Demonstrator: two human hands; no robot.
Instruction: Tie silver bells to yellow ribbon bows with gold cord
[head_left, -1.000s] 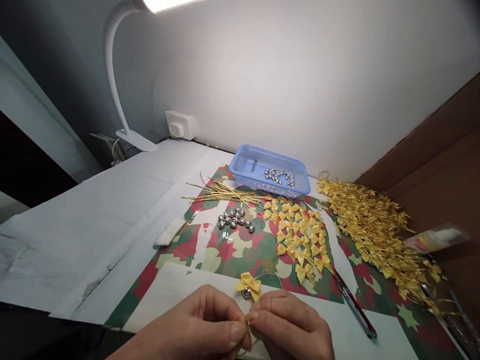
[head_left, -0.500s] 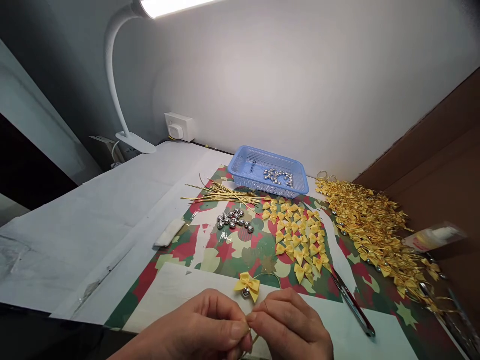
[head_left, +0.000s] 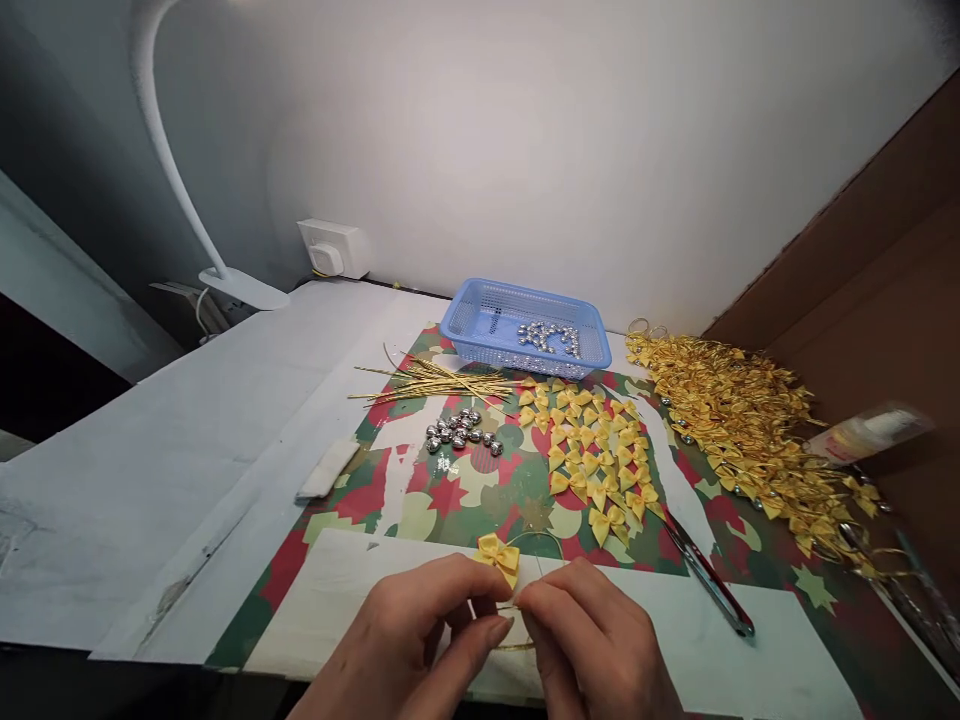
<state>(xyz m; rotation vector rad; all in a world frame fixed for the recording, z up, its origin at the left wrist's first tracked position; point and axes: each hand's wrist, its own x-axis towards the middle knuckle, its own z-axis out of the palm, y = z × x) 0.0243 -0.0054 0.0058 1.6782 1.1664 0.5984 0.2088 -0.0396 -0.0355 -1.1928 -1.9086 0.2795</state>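
Observation:
A yellow ribbon bow point(head_left: 496, 557) sits just beyond my left hand point(head_left: 439, 635), close to the forefinger. A thin gold cord point(head_left: 551, 540) loops from the bow behind my fingertips, and part of it passes below them. Thumb and forefinger of my left hand are curled around the cord, with a small gap between their tips. My right hand point(head_left: 592, 635) pinches the cord beside them, its fingers bent and pressed together. The small bell seen under the bow earlier is hidden now. Both hands are above a white sheet point(head_left: 337, 600).
Silver bells point(head_left: 459, 432), gold cords point(head_left: 435, 383) and rows of yellow bows point(head_left: 592, 450) lie on the patterned mat. Behind is a blue basket point(head_left: 457, 320) holding small silver beads. Tweezers point(head_left: 709, 580) lie right, below a heap of finished bows point(head_left: 735, 420).
My fingertips have moved slightly apart, and cord now shows between them. The bow is partly behind my left forefinger, its bell out of sight. The view has shifted a little.

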